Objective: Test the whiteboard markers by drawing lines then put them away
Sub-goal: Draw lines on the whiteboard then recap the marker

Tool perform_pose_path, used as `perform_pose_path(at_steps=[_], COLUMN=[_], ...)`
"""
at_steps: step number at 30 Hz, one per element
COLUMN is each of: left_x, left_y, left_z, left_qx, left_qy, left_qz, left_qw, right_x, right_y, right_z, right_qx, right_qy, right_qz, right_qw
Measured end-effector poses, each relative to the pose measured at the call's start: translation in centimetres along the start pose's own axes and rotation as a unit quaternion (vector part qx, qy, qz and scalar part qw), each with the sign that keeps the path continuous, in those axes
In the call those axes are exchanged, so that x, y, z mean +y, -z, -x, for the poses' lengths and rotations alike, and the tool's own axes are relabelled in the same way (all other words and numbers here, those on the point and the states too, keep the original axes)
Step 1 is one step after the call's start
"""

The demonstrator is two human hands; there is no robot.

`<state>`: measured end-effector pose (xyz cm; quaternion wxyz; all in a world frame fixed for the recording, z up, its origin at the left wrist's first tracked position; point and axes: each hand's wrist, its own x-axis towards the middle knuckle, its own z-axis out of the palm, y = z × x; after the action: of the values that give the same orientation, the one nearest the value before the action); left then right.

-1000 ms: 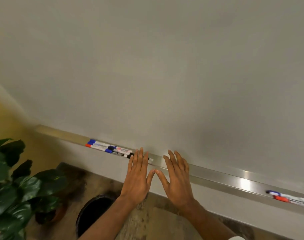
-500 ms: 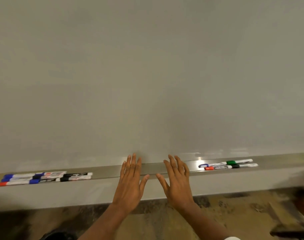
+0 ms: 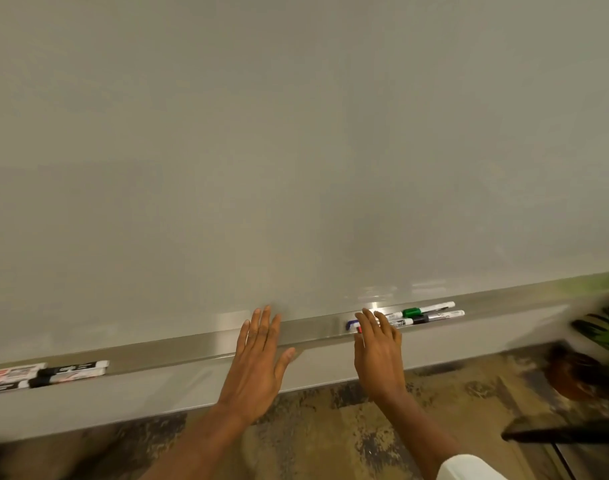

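The white-barrelled markers point(image 3: 422, 316) with green, black, blue and red caps lie on the metal tray point(image 3: 192, 355), lower right of centre. My right hand point(image 3: 379, 348) hovers flat over their near ends and my left hand point(image 3: 258, 362) is spread flat at centre, both holding nothing. Testing hasn't begun, I'd say: next, pinch one marker free.

Right hand point(image 3: 377, 355) shifted right; now reaching markers point(image 3: 426, 315).

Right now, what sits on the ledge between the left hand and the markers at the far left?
Nothing. In the head view the metal tray is bare from the left markers to the left hand.
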<state>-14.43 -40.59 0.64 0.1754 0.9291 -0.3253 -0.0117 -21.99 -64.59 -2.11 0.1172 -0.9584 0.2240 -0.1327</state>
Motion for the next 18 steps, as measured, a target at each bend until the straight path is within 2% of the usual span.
perform_pose_path(at_steps=[6, 18], left_x=[0.5, 0.9], left_y=[-1.3, -2.4], left_z=[-1.4, -2.1], left_qx=[0.010, 0.027], left_qy=[-0.002, 0.012], left_qz=[-0.008, 0.022], left_qw=[1.000, 0.999], right_x=[2.1, 3.3], right_y=[-1.9, -4.4], right_z=[-2.7, -5.6], right_qx=[-0.023, -0.042], right_qy=[0.002, 0.068], right_qz=[0.023, 0.029], right_qw=[0.999, 0.996])
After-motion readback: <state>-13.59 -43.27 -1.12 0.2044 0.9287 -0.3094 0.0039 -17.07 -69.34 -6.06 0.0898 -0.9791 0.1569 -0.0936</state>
